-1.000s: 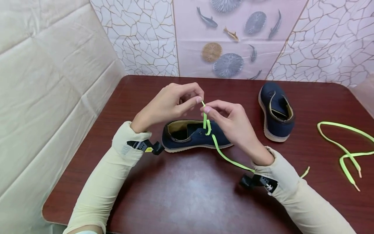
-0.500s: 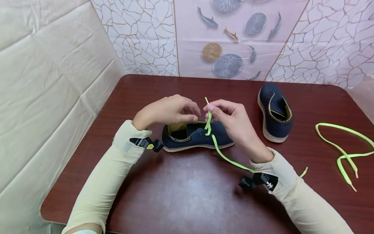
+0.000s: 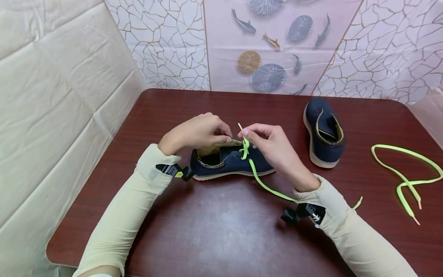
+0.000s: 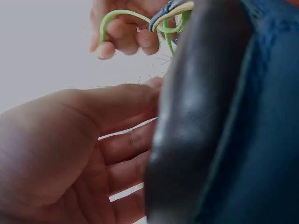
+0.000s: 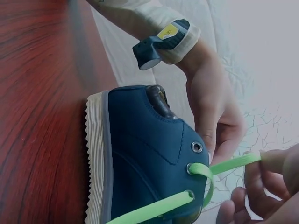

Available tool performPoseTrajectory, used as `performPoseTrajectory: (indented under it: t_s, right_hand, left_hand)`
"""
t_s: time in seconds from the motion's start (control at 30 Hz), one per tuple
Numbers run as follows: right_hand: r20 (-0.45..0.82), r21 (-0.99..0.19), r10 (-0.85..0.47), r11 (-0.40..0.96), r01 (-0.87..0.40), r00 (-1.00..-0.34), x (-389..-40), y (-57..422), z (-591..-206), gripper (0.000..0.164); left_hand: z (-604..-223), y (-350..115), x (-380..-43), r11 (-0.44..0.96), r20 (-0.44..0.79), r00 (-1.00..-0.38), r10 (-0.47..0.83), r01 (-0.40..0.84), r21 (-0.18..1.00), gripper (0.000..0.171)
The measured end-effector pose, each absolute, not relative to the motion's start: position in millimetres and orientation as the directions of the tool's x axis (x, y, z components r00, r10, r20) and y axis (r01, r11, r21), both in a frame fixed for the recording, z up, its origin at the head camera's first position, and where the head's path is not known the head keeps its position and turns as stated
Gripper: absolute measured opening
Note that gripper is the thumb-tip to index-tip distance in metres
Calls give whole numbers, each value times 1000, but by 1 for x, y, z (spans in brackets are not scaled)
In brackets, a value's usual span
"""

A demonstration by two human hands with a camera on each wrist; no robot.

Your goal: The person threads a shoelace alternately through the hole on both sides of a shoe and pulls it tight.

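A navy shoe (image 3: 230, 168) with a pale sole stands side-on on the table, heel to the left. My left hand (image 3: 198, 131) holds its far collar, thumb on the inner side and fingers behind; in the left wrist view the dark collar hides the fingertips. Between thumb and forefinger my right hand (image 3: 278, 151) pinches a neon green shoelace (image 5: 233, 163) above the eyelets. In the right wrist view the lace loops through one eyelet, and another length leaves a lower eyelet. One eyelet (image 5: 197, 147) nearest the collar has no lace.
A second navy shoe (image 3: 325, 144) stands at the back right, toe away. Another neon green lace (image 3: 403, 177) lies looped on the table (image 3: 214, 231) at the right. The first lace's long end passes under my right wrist, its tip (image 3: 358, 202) showing beyond.
My left hand lets go of the lace's tip and moves down to the shoe's far collar. The right hand keeps its pinch on the lace and lowers slightly.
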State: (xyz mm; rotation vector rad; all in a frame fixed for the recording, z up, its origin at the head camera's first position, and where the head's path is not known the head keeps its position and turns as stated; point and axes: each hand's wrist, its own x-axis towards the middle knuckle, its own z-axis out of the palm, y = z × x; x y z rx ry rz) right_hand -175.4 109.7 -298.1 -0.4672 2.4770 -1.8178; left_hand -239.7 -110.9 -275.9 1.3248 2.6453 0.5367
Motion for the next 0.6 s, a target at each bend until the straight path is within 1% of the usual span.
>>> performPoseTrajectory:
  t_s: [0.13,0.23,0.33,0.5,0.6]
  right_hand:
    - [103,-918,-288,342,-202,-952,-178,109,-303,22]
    - [91,-919,-294,345,-194,-952,-179,109,-306,21]
    - [93,-918,-277,347,-190,-957,-180,109,-309,21]
    - [120,-906,-237,371,-204,-964,-181,108,-313,21]
    - [144,-907,-229,359,-221,-963,-181,106,-315,21]
  left_hand:
    - [-278,-111,-241,545,60,-604,795,754,366,12]
    - [-279,-111,-242,539,61,-605,794,746,391,11]
    - [-280,-111,-242,498,51,-583,811,733,464,13]
    - [-281,-110,-242,385,75,-517,853,719,578,17]
    - [-281,-112,-242,357,122,-524,843,714,602,15]
